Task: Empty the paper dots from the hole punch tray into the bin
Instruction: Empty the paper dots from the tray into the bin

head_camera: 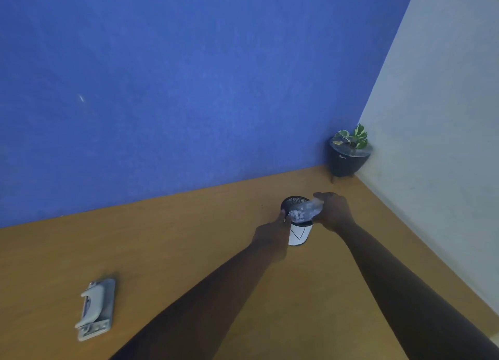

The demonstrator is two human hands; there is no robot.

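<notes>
A clear plastic tray [310,208] with white paper dots [299,215] piled at its lower left end is held tilted over a small black mesh bin [293,201] with a white label. My right hand [333,211] grips the tray's raised right end. My left hand [271,231] holds the tray's lower left end at the bin's rim. The grey hole punch [95,308] lies on the wooden desk [167,238] far to the left, apart from both hands.
A black pot with a green-white plant [348,154] stands in the desk's back right corner. A blue wall runs behind the desk and a pale wall along its right side.
</notes>
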